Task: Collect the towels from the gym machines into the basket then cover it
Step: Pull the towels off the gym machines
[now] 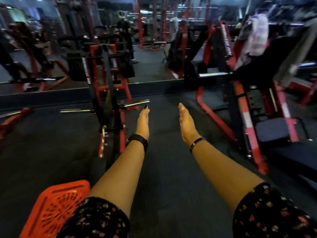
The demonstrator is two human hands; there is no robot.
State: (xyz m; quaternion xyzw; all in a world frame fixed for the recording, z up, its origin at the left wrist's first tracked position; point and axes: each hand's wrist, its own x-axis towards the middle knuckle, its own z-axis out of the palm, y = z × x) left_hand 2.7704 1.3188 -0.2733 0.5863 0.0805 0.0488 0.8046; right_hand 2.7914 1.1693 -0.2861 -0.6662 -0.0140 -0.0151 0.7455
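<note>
Head view, only view available.

Both my arms are stretched forward over the dark floor [163,169]. My left hand [143,122] is seen edge-on, with the fingers [146,109] straight and pressed together, holding nothing. A black watch [138,141] sits on that wrist. My right hand [187,124] is held level with it and apart from it, palm turned inward toward the left. Its fingers [182,108] are also straight, pressed together and empty. A thin bracelet [197,143] is on the right wrist. Dark flowered sleeves [267,215] cover both upper arms.

The orange basket [54,208] is at lower left, on or just above the floor and partly hidden under my left sleeve. A perforated face is turned up. I cannot tell whether that face is a lid or a wall.

A pale towel [253,35] is draped over the top of the red and black machine [243,107] at right, well apart from both hands and from the basket. It is blurred, so I cannot tell whether it is one towel or several.

A second red and black machine [109,93] stands ahead and left, its chrome bar [137,103] just beyond my left fingertips. Behind it a mirror [154,57] runs along the wall.
</note>
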